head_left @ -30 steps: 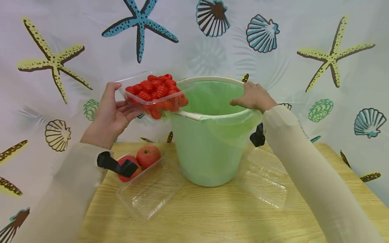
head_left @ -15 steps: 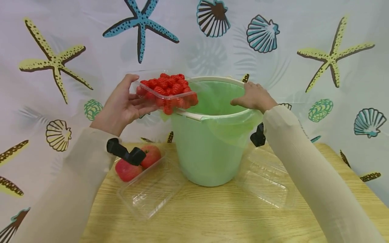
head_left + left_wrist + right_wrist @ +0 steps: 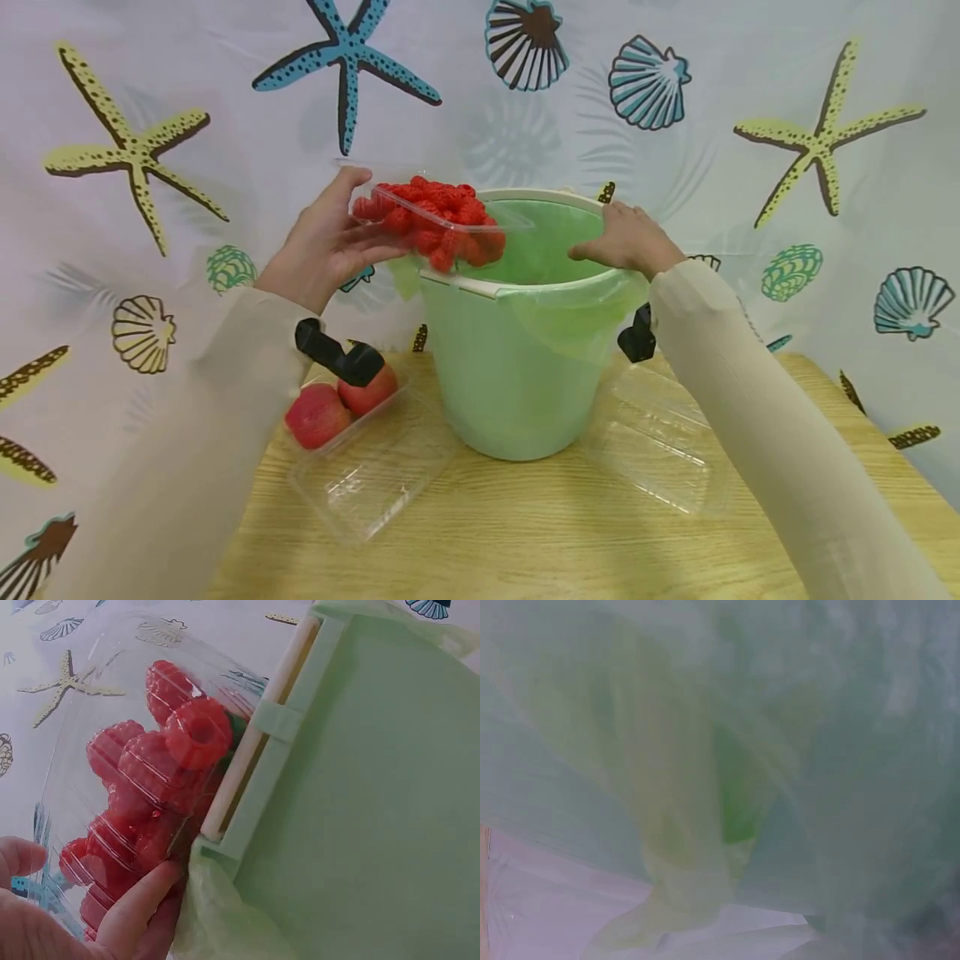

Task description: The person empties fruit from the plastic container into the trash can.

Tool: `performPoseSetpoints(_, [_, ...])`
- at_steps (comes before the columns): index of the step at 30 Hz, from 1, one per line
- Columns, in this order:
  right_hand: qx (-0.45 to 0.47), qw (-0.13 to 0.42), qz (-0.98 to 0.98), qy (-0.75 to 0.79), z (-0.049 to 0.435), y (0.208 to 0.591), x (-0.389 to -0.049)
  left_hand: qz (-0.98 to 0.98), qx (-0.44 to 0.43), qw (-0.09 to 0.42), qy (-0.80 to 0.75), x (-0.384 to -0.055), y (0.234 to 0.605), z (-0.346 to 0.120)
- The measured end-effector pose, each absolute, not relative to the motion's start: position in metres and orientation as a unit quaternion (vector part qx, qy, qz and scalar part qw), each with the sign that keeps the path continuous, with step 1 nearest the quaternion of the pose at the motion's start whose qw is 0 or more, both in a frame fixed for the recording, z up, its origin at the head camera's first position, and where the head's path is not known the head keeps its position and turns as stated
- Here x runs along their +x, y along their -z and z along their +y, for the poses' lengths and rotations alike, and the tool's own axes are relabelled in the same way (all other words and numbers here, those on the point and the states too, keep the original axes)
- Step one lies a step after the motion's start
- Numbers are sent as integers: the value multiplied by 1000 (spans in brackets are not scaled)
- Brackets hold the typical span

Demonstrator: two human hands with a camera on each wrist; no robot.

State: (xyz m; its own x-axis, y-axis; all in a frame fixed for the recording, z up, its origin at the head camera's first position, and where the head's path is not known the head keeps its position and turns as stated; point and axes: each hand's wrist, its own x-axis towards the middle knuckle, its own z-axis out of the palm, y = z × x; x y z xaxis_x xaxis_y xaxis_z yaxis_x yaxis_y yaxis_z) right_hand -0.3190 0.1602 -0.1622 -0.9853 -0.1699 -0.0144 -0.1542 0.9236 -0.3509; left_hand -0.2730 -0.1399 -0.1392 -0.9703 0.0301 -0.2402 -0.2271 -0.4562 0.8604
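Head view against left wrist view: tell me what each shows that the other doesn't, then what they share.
Only the head view shows the right hand, the apples and the wooden table. Only the left wrist view shows the narrow gap beside the pale bar on the bucket. Both show the left hand, the clear container, its raspberries and the patterned backdrop.

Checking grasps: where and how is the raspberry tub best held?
Probably grip the tub by its left end, from the left, as the left hand does: thumb near the rim, fingers beneath. Raspberries heap its top, and its right end appears to reach over the bucket.
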Motion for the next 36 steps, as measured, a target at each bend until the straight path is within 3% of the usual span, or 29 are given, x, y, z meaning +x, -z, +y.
performPoseSetpoints(13, [-82, 14, 982, 170, 163, 164, -322, 693, -103, -38, -713, -289, 137, -101])
performPoseSetpoints(36, [-85, 16, 983, 163, 164, 163, -323, 801, -43, -93, -589, -293, 149, -79])
